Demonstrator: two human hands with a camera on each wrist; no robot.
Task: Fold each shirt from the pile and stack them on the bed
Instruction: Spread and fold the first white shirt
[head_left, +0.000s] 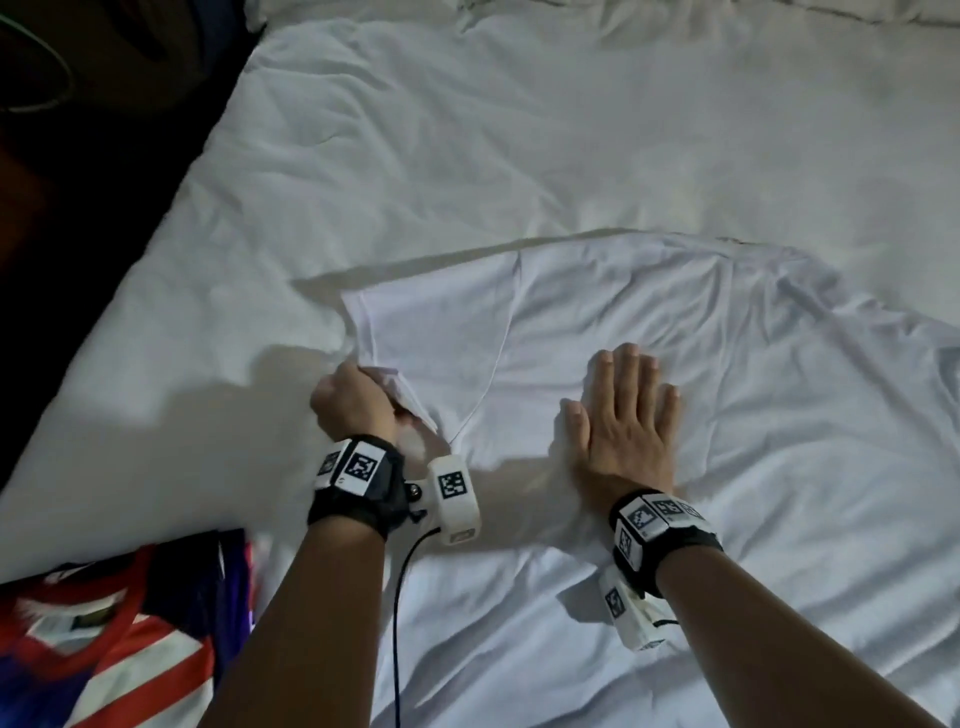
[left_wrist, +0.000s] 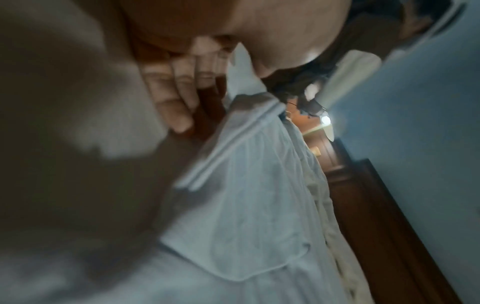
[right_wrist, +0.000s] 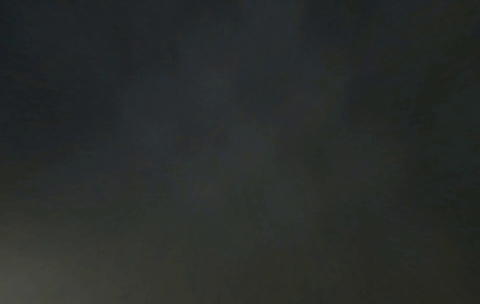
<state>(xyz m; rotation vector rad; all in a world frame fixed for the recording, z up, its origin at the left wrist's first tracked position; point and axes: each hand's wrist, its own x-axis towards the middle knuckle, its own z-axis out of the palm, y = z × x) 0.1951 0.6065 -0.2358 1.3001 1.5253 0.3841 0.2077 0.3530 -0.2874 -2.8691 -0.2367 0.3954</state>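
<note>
At the bed's (head_left: 467, 130) near left corner lies a red-striped shirt (head_left: 130, 649). The left hand (head_left: 353, 402), knuckles up, fingers (left_wrist: 179, 115) clenched, grasps the white shirt's (head_left: 701, 364) sleeve edge. The right hand (head_left: 623, 421) presses flat, fingers straight, on the shirt spread mid-bed.

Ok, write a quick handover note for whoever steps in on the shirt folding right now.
Left hand grips the sleeve edge of the white shirt. Right hand lies flat, pressing its body. The shirt is spread on the bed, sleeve partly folded in. Striped shirt waits at the near left. Done: shirt laid out. Left: finish folding, stack, fold the rest.
</note>
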